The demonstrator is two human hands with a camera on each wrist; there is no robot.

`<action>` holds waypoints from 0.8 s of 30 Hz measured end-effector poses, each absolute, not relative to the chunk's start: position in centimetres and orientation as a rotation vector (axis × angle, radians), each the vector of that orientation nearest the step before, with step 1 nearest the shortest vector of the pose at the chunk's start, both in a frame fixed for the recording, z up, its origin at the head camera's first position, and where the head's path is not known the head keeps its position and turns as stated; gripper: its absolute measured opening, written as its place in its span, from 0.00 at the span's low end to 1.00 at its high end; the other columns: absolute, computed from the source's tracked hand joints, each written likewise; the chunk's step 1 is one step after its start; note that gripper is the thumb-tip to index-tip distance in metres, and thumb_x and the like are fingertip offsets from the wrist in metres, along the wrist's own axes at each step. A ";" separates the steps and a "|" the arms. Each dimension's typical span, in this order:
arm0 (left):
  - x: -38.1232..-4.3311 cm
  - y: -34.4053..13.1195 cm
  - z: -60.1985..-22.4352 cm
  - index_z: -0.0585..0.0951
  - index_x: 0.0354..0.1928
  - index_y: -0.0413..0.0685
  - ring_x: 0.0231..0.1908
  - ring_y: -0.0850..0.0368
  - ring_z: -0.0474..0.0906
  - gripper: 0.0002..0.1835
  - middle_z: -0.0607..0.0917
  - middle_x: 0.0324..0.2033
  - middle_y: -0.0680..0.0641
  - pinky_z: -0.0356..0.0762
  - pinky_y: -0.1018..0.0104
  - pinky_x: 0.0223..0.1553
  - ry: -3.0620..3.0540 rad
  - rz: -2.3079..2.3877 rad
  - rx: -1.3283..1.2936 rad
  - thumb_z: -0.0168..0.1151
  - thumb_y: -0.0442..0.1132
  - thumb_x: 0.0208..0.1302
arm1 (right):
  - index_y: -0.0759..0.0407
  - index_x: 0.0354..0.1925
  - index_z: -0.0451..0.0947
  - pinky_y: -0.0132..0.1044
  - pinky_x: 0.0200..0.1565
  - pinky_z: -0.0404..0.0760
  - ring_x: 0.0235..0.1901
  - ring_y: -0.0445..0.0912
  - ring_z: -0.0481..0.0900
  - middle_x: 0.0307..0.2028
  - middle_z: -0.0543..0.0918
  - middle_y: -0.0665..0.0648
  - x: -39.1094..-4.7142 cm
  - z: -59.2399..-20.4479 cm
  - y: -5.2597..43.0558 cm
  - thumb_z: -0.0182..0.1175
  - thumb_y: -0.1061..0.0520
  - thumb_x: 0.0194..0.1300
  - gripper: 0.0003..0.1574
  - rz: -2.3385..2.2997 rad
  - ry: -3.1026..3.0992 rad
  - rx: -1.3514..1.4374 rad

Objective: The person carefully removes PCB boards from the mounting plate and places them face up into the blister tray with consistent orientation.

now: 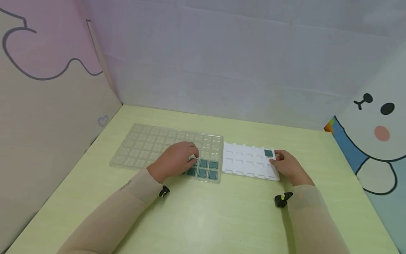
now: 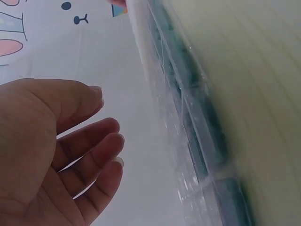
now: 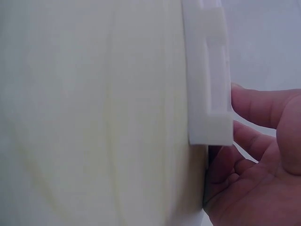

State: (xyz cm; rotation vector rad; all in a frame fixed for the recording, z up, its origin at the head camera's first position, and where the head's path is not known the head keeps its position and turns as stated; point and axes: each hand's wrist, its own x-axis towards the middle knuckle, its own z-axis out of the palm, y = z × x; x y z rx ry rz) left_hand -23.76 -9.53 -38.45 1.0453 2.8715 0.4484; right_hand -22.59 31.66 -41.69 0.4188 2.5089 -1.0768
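Note:
My left hand [image 1: 177, 158] hovers over the front right part of a clear plastic tray [image 1: 144, 145]. Its fingers are loosely curved with nothing between them, as the left wrist view shows. Dark green square chip-like pieces [image 1: 213, 174] sit in several pockets at that tray's front right; some are hidden under the hand. With my right hand [image 1: 288, 166] I hold the right end of a white pocketed tray [image 1: 247, 160]. The thumb [image 3: 254, 104] lies on its top face and the fingers curl at its end. One green piece [image 1: 268, 153] lies in its far right pocket.
Both trays lie side by side on a pale yellow table [image 1: 203, 218], their neighbouring edges close together. A whitish wall [image 1: 222, 63] rises behind, with printed panels at left and right. Small black cameras [image 1: 281, 200] sit at the wrists.

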 end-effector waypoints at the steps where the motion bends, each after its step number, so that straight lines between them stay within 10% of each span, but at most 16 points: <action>1: -23.8 -9.3 -38.3 0.86 0.43 0.52 0.45 0.57 0.80 0.03 0.83 0.43 0.55 0.79 0.59 0.50 2.870 0.455 1.053 0.67 0.39 0.71 | 0.66 0.78 0.53 0.62 0.62 0.67 0.58 0.64 0.64 0.66 0.64 0.72 -22.6 -41.7 31.7 0.54 0.50 0.79 0.41 -1.079 2.506 0.422; 24: -24.5 -3.8 -36.3 0.85 0.46 0.53 0.41 0.61 0.78 0.05 0.82 0.42 0.56 0.77 0.66 0.46 2.840 0.400 1.318 0.63 0.38 0.72 | 0.66 0.79 0.52 0.58 0.59 0.68 0.58 0.63 0.64 0.64 0.64 0.71 -22.6 -41.7 31.9 0.55 0.50 0.79 0.41 -1.094 2.503 0.406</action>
